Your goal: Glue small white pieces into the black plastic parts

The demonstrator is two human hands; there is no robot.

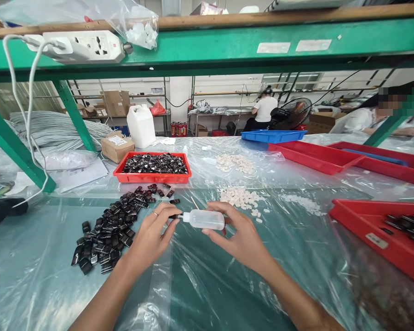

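My left hand [156, 234] pinches a small black piece [174, 216], mostly covered by the fingers. My right hand [239, 232] holds a translucent squeeze bottle [207, 219] on its side, with the nozzle pointing left and touching or almost touching the black piece. To the left of my left hand lies a heap of glossy black pieces [113, 225]. Beyond my right hand small white pieces [239, 197] are spread on the plastic-covered table [200, 285]. A thin stick [194, 202] lies just behind the bottle.
A red tray [152, 178] of black pieces stands behind the heap, near a white jug [140, 126] and a cardboard box [117, 146]. Another red tray [365, 225] is at right; red and blue trays [274, 135] lie farther back. A green shelf beam [207, 46] crosses above. Two people sit beyond.
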